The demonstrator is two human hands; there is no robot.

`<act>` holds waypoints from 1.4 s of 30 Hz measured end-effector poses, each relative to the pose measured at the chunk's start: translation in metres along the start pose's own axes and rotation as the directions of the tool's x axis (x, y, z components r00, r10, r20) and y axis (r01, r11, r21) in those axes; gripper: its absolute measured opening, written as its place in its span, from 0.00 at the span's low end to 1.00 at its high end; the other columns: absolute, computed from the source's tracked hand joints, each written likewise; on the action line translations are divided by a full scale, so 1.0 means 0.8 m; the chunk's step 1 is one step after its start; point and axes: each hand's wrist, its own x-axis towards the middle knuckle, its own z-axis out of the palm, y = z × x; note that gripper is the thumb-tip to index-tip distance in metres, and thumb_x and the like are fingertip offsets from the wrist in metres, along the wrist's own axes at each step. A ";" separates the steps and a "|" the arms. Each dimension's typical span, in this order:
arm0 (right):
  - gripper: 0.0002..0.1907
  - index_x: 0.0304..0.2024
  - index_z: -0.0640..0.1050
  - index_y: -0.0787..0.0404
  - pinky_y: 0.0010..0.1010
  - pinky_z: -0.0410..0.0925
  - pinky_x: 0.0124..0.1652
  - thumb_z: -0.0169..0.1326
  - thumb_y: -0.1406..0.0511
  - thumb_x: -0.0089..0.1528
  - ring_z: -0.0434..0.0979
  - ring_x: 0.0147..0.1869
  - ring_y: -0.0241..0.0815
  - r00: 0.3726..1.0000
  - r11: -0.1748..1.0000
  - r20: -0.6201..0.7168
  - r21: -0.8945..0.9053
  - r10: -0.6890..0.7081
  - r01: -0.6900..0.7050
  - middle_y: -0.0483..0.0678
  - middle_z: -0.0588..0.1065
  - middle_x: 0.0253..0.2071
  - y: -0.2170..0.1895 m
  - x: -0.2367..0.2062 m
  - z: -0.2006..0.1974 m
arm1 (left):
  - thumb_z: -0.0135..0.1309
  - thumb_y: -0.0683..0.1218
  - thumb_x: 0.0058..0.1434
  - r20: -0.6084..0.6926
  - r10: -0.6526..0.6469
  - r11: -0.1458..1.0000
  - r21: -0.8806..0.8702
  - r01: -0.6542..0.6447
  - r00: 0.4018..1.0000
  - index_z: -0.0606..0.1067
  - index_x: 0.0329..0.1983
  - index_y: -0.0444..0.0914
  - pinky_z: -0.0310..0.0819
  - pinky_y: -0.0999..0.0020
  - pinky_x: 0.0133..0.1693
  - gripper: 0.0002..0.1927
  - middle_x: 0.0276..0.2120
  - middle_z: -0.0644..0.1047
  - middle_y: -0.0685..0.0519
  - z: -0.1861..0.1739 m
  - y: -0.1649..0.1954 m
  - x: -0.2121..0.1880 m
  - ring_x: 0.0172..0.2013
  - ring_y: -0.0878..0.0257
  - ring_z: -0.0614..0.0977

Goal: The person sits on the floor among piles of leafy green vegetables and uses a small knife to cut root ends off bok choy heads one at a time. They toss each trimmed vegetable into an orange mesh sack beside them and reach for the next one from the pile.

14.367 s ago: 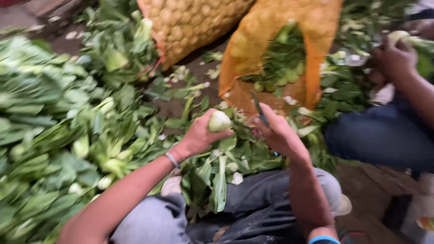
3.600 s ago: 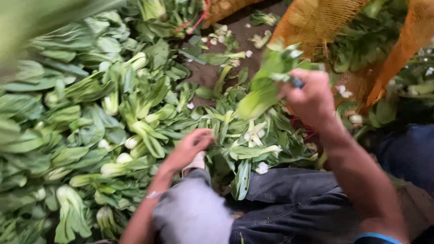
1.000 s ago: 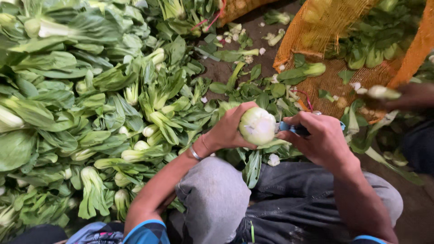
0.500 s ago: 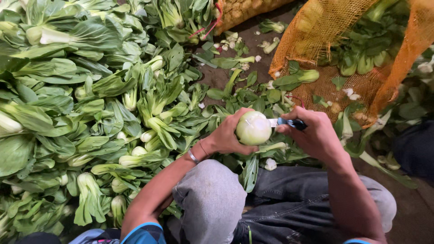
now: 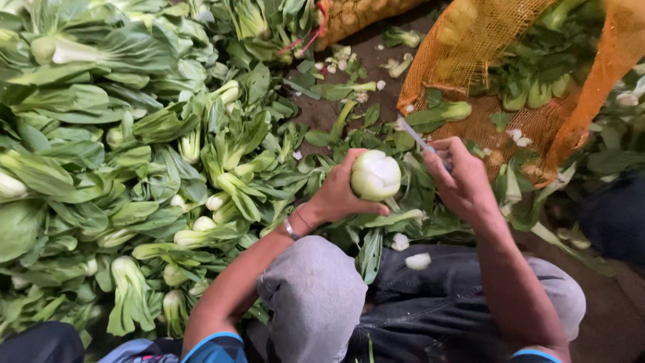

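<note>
One orange mesh sack (image 5: 470,121) holds greens (image 5: 534,81).

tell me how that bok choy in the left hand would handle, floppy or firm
Probably firm at the pale trimmed base, which the left hand cups whole. The leaves likely flop, like those on the pile. The rounded base might roll if set down.

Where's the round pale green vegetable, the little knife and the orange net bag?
round pale green vegetable (image 5: 375,176), head view, trimmed base.
small knife (image 5: 418,138), head view, its blade.
orange net bag (image 5: 470,47), head view, mesh wall.
</note>
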 end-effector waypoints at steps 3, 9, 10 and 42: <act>0.22 0.55 0.73 0.65 0.33 0.70 0.43 0.59 0.61 0.62 0.75 0.44 0.40 0.998 0.973 0.053 0.226 0.025 -0.036 0.50 0.77 0.43 -0.018 -0.009 0.035 | 0.77 0.63 0.39 -0.049 0.030 0.994 0.105 -0.025 0.998 0.61 0.63 0.37 0.78 0.57 0.53 0.55 0.50 0.80 0.43 0.006 -0.007 0.001 0.51 0.49 0.84; 0.33 0.56 0.74 0.69 0.30 0.70 0.53 0.71 0.61 0.53 0.77 0.53 0.39 0.974 0.969 -0.089 0.113 -0.208 0.217 0.52 0.78 0.49 -0.038 -0.025 0.056 | 0.76 0.65 0.38 -0.053 0.065 0.987 0.153 -0.056 0.996 0.59 0.64 0.36 0.76 0.54 0.52 0.58 0.51 0.78 0.41 0.005 -0.015 -0.001 0.51 0.44 0.82; 0.31 0.56 0.76 0.68 0.28 0.71 0.53 0.70 0.62 0.55 0.78 0.53 0.37 0.982 0.975 -0.070 0.126 -0.173 0.181 0.50 0.79 0.50 -0.037 -0.024 0.050 | 0.76 0.65 0.36 -0.067 0.072 0.988 0.139 -0.062 0.995 0.59 0.63 0.36 0.76 0.54 0.52 0.59 0.51 0.78 0.40 0.005 -0.017 -0.001 0.51 0.44 0.82; 0.31 0.59 0.74 0.63 0.30 0.71 0.51 0.70 0.64 0.55 0.77 0.54 0.35 0.998 0.974 -0.012 0.216 -0.066 0.067 0.49 0.79 0.51 0.008 -0.003 0.055 | 0.75 0.54 0.51 -0.165 0.002 0.998 0.070 0.009 0.986 0.70 0.49 0.37 0.81 0.64 0.44 0.32 0.46 0.76 0.51 -0.010 -0.004 0.000 0.42 0.60 0.81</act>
